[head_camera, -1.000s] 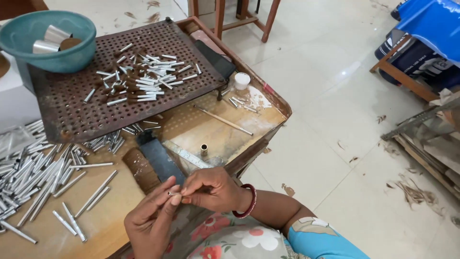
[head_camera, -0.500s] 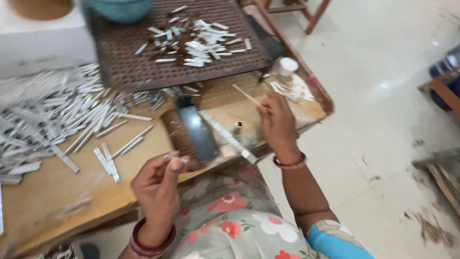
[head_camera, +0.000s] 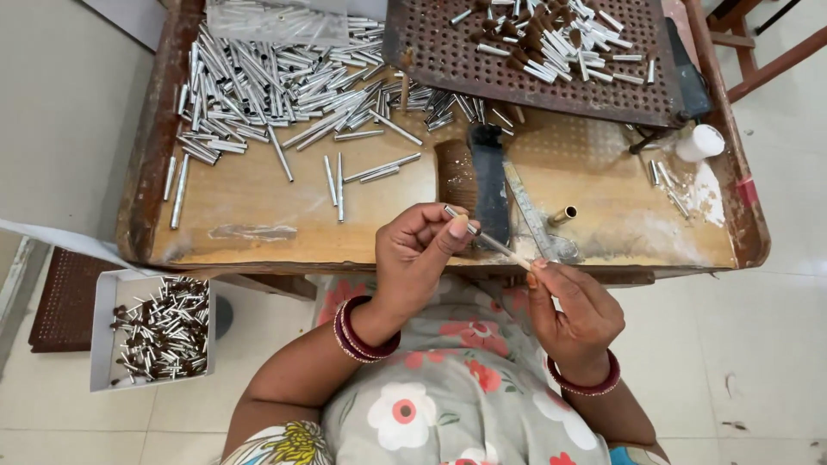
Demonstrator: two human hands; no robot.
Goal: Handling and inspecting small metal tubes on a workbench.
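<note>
The right hand (head_camera: 575,312) has come back from the far side of the counter (head_camera: 258,194), and now both hands meet close to the body. The left hand (head_camera: 419,250) has lifted a little too.

The wooden counter is the biggest thing, lying just past both grips. On it, far beyond the left grip, sits a big heap of silver tubes (head_camera: 258,82). Far beyond the right grip lies a brown tray with holes (head_camera: 482,65), with more small tubes on top. Right behind the two grips stands a dark brush (head_camera: 474,176), and next to it a small brass tube (head_camera: 562,215) stands near the right grip. A white bottle cap (head_camera: 699,142) sits well off past the right grip. Down low, on the outer side of the left grip, a white box (head_camera: 108,297) holds many little dark-tipped tubes.

The left grip is clenched on a small silver tube (head_camera: 455,213), pinched between thumb and fingers. The right grip is pinching a thin stick (head_camera: 504,249). The stick runs between the two grips and reaches the tube.
</note>
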